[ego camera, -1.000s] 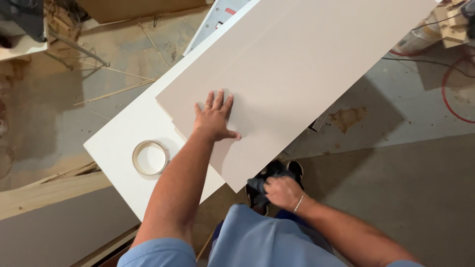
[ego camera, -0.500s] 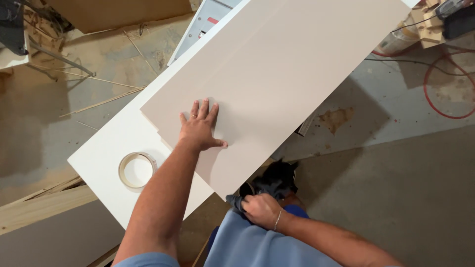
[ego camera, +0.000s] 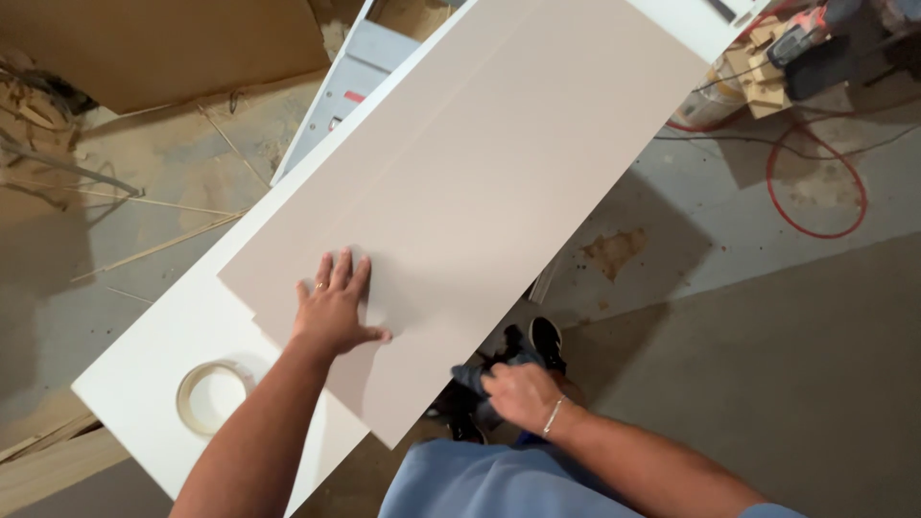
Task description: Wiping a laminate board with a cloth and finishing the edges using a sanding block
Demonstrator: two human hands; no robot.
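Note:
My left hand (ego camera: 334, 309) lies flat, fingers spread, on a large beige panel (ego camera: 480, 182) that rests slantwise on a white board (ego camera: 163, 360). My right hand (ego camera: 518, 393) is down by my waist below the panel's near edge, closed on a dark grey object that I cannot make out, partly hidden by the fingers. A roll of masking tape (ego camera: 213, 395) lies on the white board just left of my left forearm.
A red cable (ego camera: 815, 192) loops on the concrete floor at the right, near wood blocks and a power tool (ego camera: 796, 43). A brown board (ego camera: 163, 48) and wood slivers lie at the upper left. My black shoe (ego camera: 547, 338) shows under the panel's edge.
The view has shifted, so the panel and tape sit lower left in frame. My left hand stays flat on the panel. My right hand stays at my waist on the dark object.

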